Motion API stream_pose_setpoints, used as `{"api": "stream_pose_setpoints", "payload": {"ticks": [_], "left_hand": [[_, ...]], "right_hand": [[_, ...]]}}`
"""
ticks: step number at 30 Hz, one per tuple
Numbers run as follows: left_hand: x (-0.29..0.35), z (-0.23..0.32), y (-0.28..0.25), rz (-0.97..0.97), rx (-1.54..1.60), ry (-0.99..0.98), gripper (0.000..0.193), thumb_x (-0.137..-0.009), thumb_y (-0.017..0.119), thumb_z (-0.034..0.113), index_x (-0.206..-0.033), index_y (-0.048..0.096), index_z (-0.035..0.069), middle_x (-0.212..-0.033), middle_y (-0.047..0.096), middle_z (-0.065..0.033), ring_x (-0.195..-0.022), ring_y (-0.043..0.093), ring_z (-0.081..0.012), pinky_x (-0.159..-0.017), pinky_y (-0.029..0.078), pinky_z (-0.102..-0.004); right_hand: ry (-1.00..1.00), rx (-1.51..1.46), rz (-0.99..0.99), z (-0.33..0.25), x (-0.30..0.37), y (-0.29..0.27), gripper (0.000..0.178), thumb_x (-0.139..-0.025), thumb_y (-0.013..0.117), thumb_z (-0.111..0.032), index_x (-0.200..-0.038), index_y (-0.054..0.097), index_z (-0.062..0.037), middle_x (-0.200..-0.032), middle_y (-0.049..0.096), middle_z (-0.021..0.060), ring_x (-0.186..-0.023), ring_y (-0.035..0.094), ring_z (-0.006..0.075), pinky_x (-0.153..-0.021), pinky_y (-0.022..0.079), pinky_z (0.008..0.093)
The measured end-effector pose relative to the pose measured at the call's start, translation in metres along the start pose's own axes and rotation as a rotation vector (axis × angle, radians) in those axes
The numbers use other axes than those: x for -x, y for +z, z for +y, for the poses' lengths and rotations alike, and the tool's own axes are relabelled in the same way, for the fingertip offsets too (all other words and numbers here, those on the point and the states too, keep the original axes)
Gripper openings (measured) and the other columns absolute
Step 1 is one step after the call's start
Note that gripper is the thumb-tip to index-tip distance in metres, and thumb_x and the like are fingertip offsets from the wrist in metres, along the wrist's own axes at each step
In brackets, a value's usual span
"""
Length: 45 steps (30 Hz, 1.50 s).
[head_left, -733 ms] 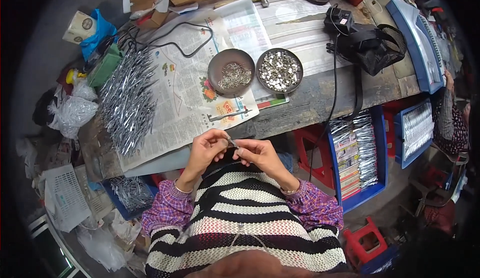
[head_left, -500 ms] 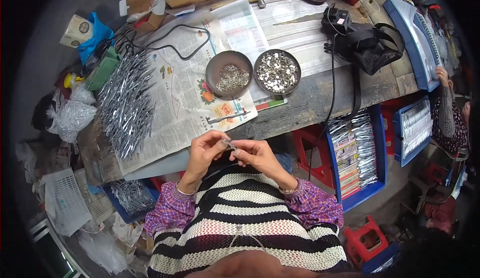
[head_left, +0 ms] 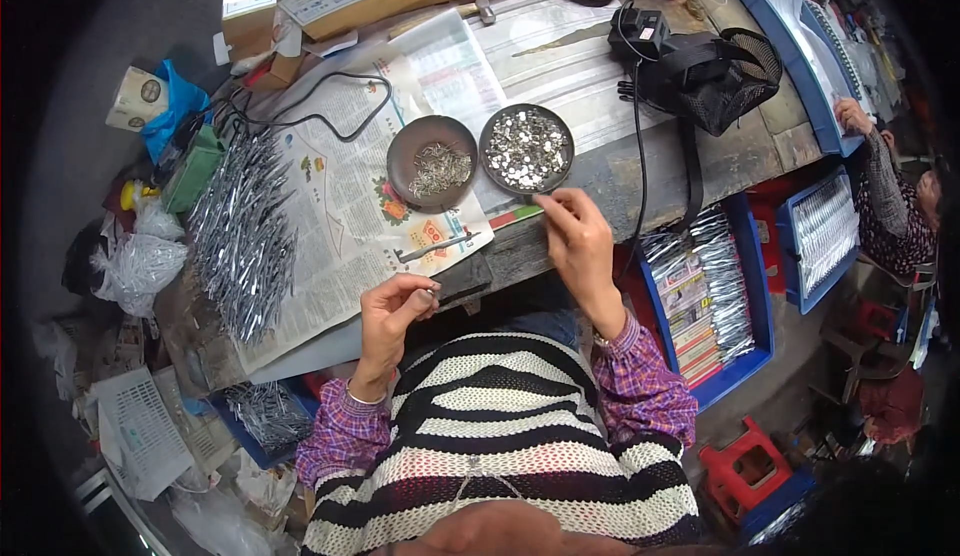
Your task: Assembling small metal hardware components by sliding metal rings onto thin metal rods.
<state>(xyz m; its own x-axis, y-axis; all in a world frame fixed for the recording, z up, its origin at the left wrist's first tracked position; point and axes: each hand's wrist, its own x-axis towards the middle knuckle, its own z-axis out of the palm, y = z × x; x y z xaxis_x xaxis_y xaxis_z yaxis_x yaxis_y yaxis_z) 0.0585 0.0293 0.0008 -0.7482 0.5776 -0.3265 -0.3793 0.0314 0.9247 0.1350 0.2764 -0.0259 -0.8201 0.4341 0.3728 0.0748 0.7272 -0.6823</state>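
My left hand [head_left: 388, 324] is raised in front of the table's near edge. Its thumb and forefinger pinch a tiny metal piece [head_left: 434, 288], mostly hidden by the fingertips. My right hand [head_left: 583, 248] reaches over the table edge, fingers apart and nothing visible in them. Its forefinger points to the near rim of a dark round dish [head_left: 487, 173] full of small shiny silver discs. Left of that dish, a brown dish [head_left: 404, 161] holds a heap of thin small metal pins. A slim dark metal tool [head_left: 436, 248] lies on the newspaper nearby.
A big pile of slender silver metal pieces [head_left: 240, 241] covers the newspaper [head_left: 335, 191] at left. A black cable [head_left: 641, 146] hangs over the front edge beside a black bag [head_left: 715, 81]. Blue trays [head_left: 762, 341] stand at right, near another person's hand [head_left: 853, 116] and a red stool [head_left: 742, 468].
My hands have parted. The right hand has moved forward and right to the dish of discs, while the left stays in front of the table edge, still pinching.
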Motion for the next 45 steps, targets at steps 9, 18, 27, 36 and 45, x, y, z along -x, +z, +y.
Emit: {"api": "stream_pose_setpoints", "payload": {"ticks": [9, 18, 27, 36, 45], "left_hand": [[-0.005, -0.006, 0.004, 0.041, 0.033, 0.033, 0.013, -0.085, 0.060, 0.007, -0.098, 0.057, 0.003, -0.072, 0.057, -0.0014, -0.058, 0.048, -0.0039, -0.049, 0.032, -0.0162], [-0.013, -0.004, 0.010, -0.025, 0.061, 0.040, 0.021, -0.084, 0.059, 0.003, -0.104, 0.056, 0.001, -0.080, 0.057, -0.0026, -0.064, 0.046, -0.0037, -0.052, 0.034, -0.0169], [-0.012, -0.010, 0.012, -0.049, 0.084, 0.025, 0.024, -0.083, 0.059, 0.002, -0.108, 0.057, 0.000, -0.084, 0.059, -0.0032, -0.065, 0.047, -0.0048, -0.055, 0.037, -0.0175], [-0.009, -0.016, 0.012, 0.007, -0.137, 0.114, 0.021, -0.083, 0.059, 0.001, -0.104, 0.061, -0.001, -0.083, 0.059, -0.0022, -0.072, 0.052, -0.0058, -0.061, 0.042, -0.0182], [-0.010, -0.004, 0.020, 0.075, -0.643, 0.466, 0.019, -0.079, 0.059, -0.006, -0.097, 0.063, -0.002, -0.087, 0.061, -0.0056, -0.078, 0.057, -0.0116, -0.067, 0.045, -0.0214]], "right_hand": [[-0.033, 0.142, 0.006, 0.012, -0.013, 0.008, 0.021, -0.072, 0.063, -0.003, -0.093, 0.062, -0.0063, -0.091, 0.055, 0.0067, -0.077, 0.055, 0.0251, -0.065, 0.046, 0.0350], [0.173, -0.357, 0.038, -0.001, -0.016, 0.009, 0.009, -0.073, 0.066, -0.003, -0.082, 0.064, -0.0020, -0.083, 0.061, 0.0084, -0.068, 0.060, 0.0191, -0.058, 0.047, 0.0278], [0.669, -1.151, -0.387, -0.044, 0.032, 0.044, 0.013, -0.082, 0.064, -0.009, -0.091, 0.065, 0.0009, -0.080, 0.064, 0.0013, -0.067, 0.056, 0.0064, -0.059, 0.045, 0.0192], [0.828, -1.340, -0.407, -0.051, 0.037, 0.049, 0.017, -0.082, 0.064, -0.008, -0.095, 0.063, 0.0029, -0.081, 0.063, 0.0042, -0.070, 0.059, 0.0094, -0.061, 0.049, 0.0213], [0.904, -1.309, -0.374, -0.054, 0.036, 0.051, 0.016, -0.083, 0.063, -0.007, -0.095, 0.063, 0.0041, -0.080, 0.063, 0.0046, -0.067, 0.059, 0.0084, -0.060, 0.050, 0.0197]]}}
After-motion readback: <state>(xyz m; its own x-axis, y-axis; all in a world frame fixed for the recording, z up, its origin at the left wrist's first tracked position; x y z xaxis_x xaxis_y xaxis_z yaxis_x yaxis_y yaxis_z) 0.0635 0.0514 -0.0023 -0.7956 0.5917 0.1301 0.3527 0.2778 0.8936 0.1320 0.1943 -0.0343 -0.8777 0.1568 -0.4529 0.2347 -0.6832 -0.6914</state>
